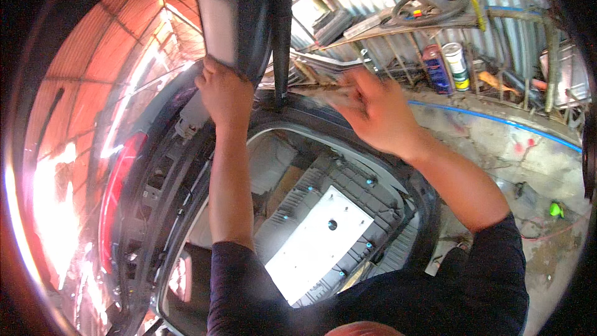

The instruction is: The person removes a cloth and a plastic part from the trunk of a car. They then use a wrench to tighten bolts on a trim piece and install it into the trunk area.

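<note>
The left hand (pixel 227 96) was raised, its fingers bent against the lower end of a pale panel (pixel 219 34), which rose directly above them; their far side was hidden, so whether they had closed on it could not be told. The right hand (pixel 382 115) was lifted well apart from the left, its fingers partly curled and blurred by motion; whether they held anything could not be told. Between the two sets of fingers stood a dark upright post (pixel 283 37).

Below both sets of fingers lay the opening of a car body, edged by a grey seal (pixel 273 126). Inside it, farther below the right fingers, was a grey trim piece (pixel 378 200) with small blue clips (pixel 370 182) and a white rectangular plate (pixel 305 249) over it. A red lamp (pixel 118 193) sat to the left of and below the left fingers. Up and to the right of the right fingers, a dark ring-shaped part (pixel 460 15) rested on a shelf (pixel 367 31); a white can (pixel 456 62) and a dark container (pixel 437 71) stood lower, right of those fingers.
</note>
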`<state>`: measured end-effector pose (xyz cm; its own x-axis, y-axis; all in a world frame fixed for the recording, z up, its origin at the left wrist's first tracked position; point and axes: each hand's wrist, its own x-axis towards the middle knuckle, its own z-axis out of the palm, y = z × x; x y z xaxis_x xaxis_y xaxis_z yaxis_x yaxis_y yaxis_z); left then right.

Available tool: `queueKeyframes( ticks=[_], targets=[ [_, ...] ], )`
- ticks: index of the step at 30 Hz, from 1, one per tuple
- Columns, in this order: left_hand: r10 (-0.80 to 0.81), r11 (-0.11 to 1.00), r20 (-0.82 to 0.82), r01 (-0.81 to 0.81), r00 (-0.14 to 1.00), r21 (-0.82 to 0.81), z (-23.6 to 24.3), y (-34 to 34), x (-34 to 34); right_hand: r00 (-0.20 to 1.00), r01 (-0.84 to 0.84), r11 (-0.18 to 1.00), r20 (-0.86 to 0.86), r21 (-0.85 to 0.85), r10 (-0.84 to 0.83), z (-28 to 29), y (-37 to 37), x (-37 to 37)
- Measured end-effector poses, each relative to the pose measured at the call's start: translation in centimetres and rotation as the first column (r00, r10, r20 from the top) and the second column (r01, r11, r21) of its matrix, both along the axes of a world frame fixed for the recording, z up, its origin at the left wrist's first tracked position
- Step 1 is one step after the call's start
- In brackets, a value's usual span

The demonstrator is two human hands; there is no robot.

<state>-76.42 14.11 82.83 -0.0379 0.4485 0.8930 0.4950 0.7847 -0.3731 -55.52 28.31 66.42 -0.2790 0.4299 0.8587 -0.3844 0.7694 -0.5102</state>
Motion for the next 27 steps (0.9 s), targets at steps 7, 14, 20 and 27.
queueKeyframes(
  ticks=[7, 14, 20, 27],
  targets=[
    [-0.041, 0.992, 0.103, 0.028, 0.994, 0.127, -0.9, 3.6, 1.5, 0.923, -0.251, 0.939, 0.234, -0.236, 0.306, -18.3, 9.0, 2.9],
    [-0.290, 0.949, 0.159, 0.262, 0.944, 0.174, -1.8, 3.0, 0.5, 0.720, -0.396, 0.709, 0.282, -0.584, 0.634, -26.7, 14.3, 2.3],
    [-0.103, 0.990, 0.137, 0.089, 0.985, 0.106, -2.1, 1.0, -1.1, 0.588, -0.451, 0.636, 0.328, -0.626, 0.739, -24.4, 19.2, 1.5],
    [-0.096, 0.983, 0.078, 0.083, 0.992, 0.163, -1.8, 2.9, -0.5, 0.592, -0.435, 0.671, 0.371, -0.600, 0.716, -21.4, 20.3, 1.4]
  ],
)
